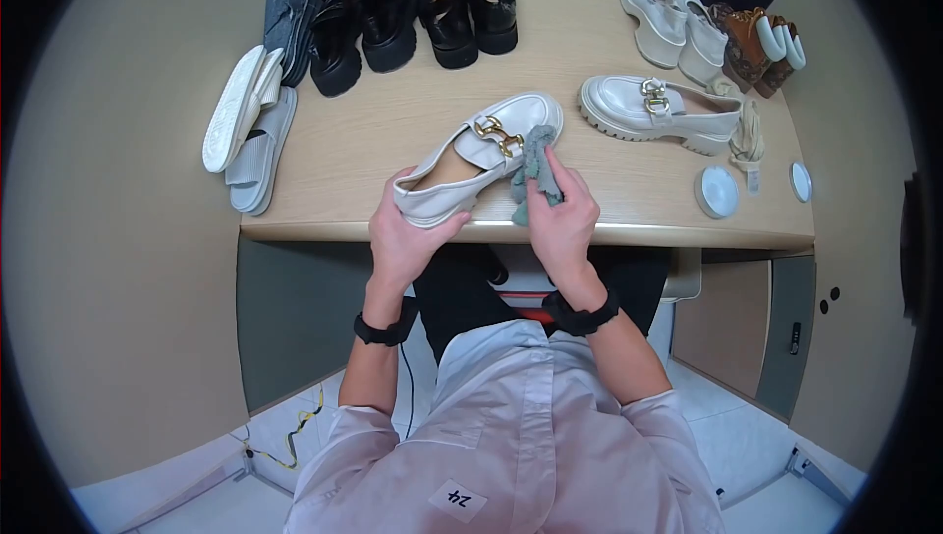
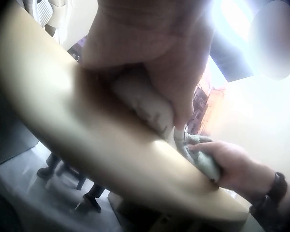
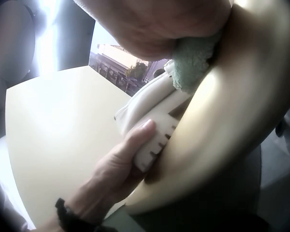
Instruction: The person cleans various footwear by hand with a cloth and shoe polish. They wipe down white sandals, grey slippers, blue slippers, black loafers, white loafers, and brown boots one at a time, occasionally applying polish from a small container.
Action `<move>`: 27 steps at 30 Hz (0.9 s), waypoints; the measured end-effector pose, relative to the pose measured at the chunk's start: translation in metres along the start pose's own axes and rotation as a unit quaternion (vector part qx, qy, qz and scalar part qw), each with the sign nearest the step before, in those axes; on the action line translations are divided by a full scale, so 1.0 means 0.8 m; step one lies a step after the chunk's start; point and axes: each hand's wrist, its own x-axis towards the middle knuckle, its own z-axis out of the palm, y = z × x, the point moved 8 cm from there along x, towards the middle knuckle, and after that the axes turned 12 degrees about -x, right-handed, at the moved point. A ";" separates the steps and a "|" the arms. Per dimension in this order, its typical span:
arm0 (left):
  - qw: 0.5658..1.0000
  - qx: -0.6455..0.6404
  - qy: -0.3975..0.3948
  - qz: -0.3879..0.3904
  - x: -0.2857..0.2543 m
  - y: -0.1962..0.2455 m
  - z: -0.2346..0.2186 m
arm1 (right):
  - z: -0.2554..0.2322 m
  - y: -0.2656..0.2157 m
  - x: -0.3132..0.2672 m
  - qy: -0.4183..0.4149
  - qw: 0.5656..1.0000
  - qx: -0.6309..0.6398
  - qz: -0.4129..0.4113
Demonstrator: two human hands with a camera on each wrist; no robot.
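Closest to the camera, the person's left hand (image 1: 408,229) grips the heel of a cream loafer (image 1: 478,156) with a gold buckle, tilted over the front edge of the wooden table (image 1: 393,121). Their right hand (image 1: 562,215) is clenched around a grey-green cloth (image 1: 535,168) pressed to the vamp. Judging by this, wiping is midway; the matching loafer (image 1: 656,110) and other shoes stand untouched.

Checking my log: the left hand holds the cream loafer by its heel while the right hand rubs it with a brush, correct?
Not a brush: the head view shows the right hand pinching a green cloth against the cream loafer. The left hand holds its heel.
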 end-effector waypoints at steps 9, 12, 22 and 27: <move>0.998 -0.007 -0.028 0.050 -0.016 0.006 0.021 | 0.029 -0.009 -0.037 0.005 0.996 0.077 0.040; 0.999 -0.010 -0.019 0.048 -0.017 -0.001 0.024 | 0.033 -0.016 -0.044 0.009 0.997 0.075 0.010; 0.998 0.020 -0.011 0.066 -0.019 0.011 0.025 | 0.016 -0.066 -0.063 0.008 0.990 0.016 -0.141; 0.996 0.040 0.008 0.080 -0.021 0.003 0.026 | 0.014 -0.086 -0.064 -0.004 0.981 -0.003 -0.195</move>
